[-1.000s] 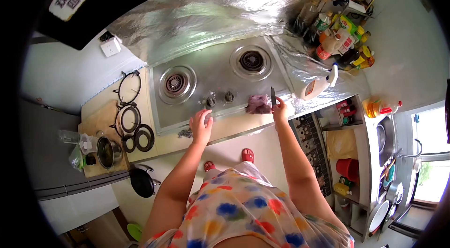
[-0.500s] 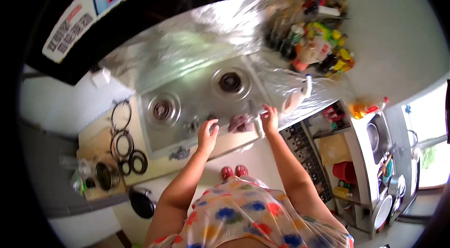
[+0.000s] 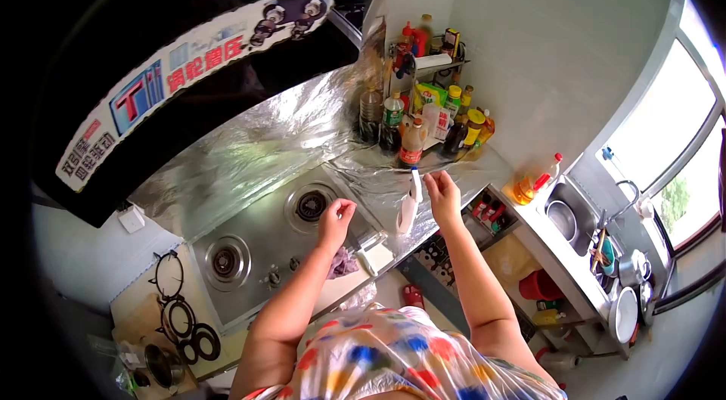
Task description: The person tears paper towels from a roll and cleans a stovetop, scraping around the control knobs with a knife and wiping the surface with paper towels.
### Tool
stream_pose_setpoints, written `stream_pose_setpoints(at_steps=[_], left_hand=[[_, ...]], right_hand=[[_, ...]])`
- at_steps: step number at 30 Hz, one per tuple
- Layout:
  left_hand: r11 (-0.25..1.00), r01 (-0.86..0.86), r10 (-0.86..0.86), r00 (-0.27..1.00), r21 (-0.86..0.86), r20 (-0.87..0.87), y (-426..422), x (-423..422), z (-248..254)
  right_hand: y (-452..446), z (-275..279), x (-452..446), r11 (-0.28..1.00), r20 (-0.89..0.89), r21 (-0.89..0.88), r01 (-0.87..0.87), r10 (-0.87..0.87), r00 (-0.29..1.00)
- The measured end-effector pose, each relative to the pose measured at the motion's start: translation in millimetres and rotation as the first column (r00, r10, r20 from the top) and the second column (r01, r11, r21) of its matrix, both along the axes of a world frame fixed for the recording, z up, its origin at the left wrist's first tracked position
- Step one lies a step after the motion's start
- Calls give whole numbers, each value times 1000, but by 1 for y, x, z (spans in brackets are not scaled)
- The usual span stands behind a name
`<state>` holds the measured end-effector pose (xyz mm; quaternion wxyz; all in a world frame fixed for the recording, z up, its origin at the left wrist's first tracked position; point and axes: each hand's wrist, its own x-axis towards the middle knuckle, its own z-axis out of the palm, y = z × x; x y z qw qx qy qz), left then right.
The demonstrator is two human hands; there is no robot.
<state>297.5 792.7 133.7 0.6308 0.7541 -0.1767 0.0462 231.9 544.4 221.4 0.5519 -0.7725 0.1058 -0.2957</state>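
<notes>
My left hand [image 3: 336,224] is raised over the steel gas hob [image 3: 257,211], its fingers curled together with nothing visible in them. My right hand [image 3: 443,197] hovers just right of a white spray bottle [image 3: 408,207]. Its fingers are bent and slightly apart, and I see nothing between them; they look apart from the bottle. The bottle stands on the foil-covered counter [image 3: 363,173]. A crumpled purplish rag [image 3: 344,264] lies at the hob's front edge, partly behind my left forearm. Beside it is a pale rectangular object [image 3: 376,255] whose kind I cannot make out.
Black pan supports [image 3: 181,317] and a pot [image 3: 160,364] sit left of the hob. Sauce bottles [image 3: 412,143] and a condiment rack [image 3: 439,63] stand in the back corner. On the right are an orange-liquid bottle [image 3: 533,184] and a sink [image 3: 582,211]. A range hood [image 3: 227,97] overhangs.
The view has swung right, toward the sauce bottles and window. Both hands have risen, my left away from the hob front and rag. My left fingers have curled in.
</notes>
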Motion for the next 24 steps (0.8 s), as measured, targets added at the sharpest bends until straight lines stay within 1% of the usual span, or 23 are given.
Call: stream_pose_setpoints(at_steps=[2,3,5,7,8,9,11,12,13,15,16,17,18,19,21,23,24], left_hand=[[1000,-21,20,999,-10,-29,-18,13,0],[998,-37,35,998,-45,-52,-28,23,-15],[993,-118,117,987,-3,-109,-45,35,-23],[988,-151,155,970,36,-188,-59,33,-25],[985,-163,170,961,49,-219,-70,36,-24],[982,-187,181,953,0,-244,-82,40,-27],[971,-220,185,940,-96,-285,-96,43,-31],[957,-245,183,926,-158,-329,-105,49,-31],[962,-257,218,925,-88,-311,-112,53,-24],[950,-269,210,925,-156,-317,-129,65,-6],[946,-272,207,926,-175,-315,-139,71,1],[942,-273,205,928,-194,-311,-150,78,10],[938,-274,202,930,-212,-307,-161,86,19],[945,-264,202,935,-195,-290,-170,93,24],[956,-246,200,946,-159,-257,-188,106,36],[966,-214,179,958,-143,-223,-204,113,50],[969,-208,177,961,-136,-215,-211,115,57]], right_hand=[[-17,2,13,1000,-37,12,-21,22,999],[-27,-5,22,999,-62,1,-47,47,997],[-42,-7,45,993,-110,-6,-115,114,987],[-60,-12,61,982,-167,-10,-186,182,969],[-70,-22,75,982,-176,-8,-188,184,967],[-78,-15,81,980,-193,-35,-198,187,963],[-95,-23,105,977,-163,24,-211,212,964],[-108,-33,121,970,-112,25,-241,242,964],[-121,-33,133,966,-159,-53,-253,242,957],[-150,-48,177,966,-186,-100,-240,219,958],[-159,-32,190,965,-66,-157,-211,203,977],[-172,-21,212,950,-64,-262,-171,159,985],[-184,-11,237,938,2,-321,-129,137,991],[-196,-2,261,923,66,-375,-85,118,991],[-213,23,308,867,33,-496,-50,76,997],[-231,31,353,701,185,-709,73,85,979],[-237,32,373,600,259,-787,146,106,960]])
